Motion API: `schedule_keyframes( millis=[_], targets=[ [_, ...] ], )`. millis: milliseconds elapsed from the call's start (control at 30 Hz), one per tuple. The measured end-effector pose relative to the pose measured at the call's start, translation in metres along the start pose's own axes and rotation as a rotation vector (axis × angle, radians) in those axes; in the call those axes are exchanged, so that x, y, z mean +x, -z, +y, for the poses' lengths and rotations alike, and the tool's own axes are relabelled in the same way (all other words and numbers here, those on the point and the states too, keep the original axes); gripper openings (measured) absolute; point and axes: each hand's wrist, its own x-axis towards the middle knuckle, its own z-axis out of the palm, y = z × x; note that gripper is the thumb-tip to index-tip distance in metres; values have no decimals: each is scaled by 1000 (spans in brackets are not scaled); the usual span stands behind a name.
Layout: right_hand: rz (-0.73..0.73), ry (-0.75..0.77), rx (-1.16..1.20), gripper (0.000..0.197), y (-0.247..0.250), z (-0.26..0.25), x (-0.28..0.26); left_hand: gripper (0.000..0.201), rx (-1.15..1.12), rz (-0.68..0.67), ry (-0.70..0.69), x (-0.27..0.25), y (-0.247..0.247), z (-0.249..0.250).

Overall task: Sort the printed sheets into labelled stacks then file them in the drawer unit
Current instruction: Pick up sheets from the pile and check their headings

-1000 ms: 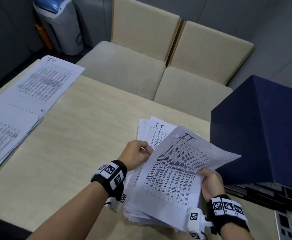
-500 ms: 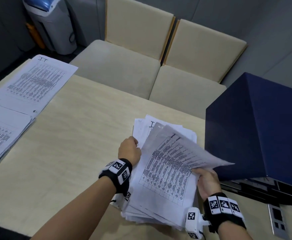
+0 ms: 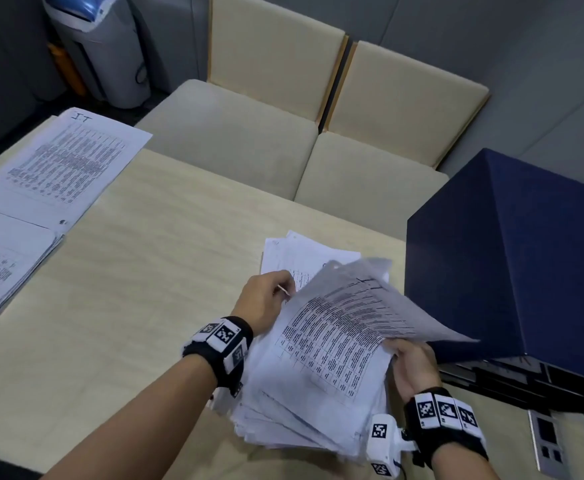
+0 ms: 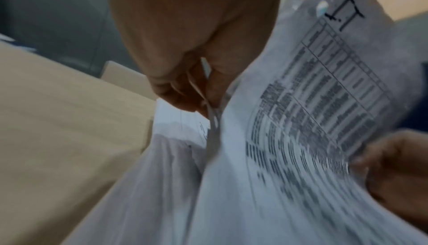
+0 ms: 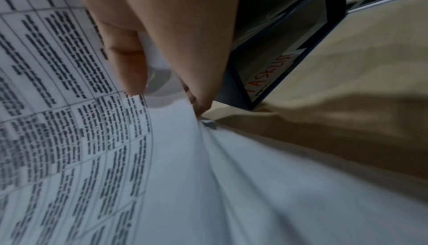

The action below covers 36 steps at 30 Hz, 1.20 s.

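On the table (image 3: 152, 258), a dark blue drawer unit (image 3: 512, 258) at the right; in its bottom compartment, seen from the right wrist, a slip lettered in red "TASK LIST" (image 5: 269, 76). Just left of the unit, a loose pile of printed sheets (image 3: 304, 420), the top sheet (image 3: 346, 327) lifted and curling toward the unit, marked "IT" by hand (image 4: 345, 10). Left hand (image 3: 266, 303) pinching the left edge of a sheet; right hand (image 3: 411, 365) pinching the top sheet's right edge between thumb and fingers. Far left, a sorted stack headed "IT" (image 3: 65, 168), beside it a second stack (image 3: 3, 271), heading out of view. Beyond the table, two beige chairs (image 3: 283, 133) and a grey bin with a blue lid (image 3: 100, 46).
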Motion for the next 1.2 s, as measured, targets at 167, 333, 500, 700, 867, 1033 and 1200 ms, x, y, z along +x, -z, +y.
schedule_keyframes(
  millis=[167, 333, 500, 700, 867, 1033, 1200],
  targets=[
    [-78, 21, 28, 25, -1, -5, -3, 49, -422, -134, 179, -7, 8, -2],
    [-109, 75, 45, 13, -5, -4, 0, 41, -557, -152, 322, -15, 8, 3],
    [-100, 150, -51, 25, -2, -2, -3, 31, -158, -42, 396, -5, -3, 1],
    [-9, 32, -37, 27, 1, 6, 4, 19, 290, -36, 457, -2, -20, -3],
    [-81, -88, 93, 23, 1, 11, 10, 11, 310, -95, 476, 3, -22, 7],
    [-48, -56, 55, 42, 1, 12, 9, 21, -88, -61, 305, -2, -12, 3],
    [-104, 102, 53, 16, -7, 1, 5, 43, -529, -148, 356, -3, 0, 3]
  ],
)
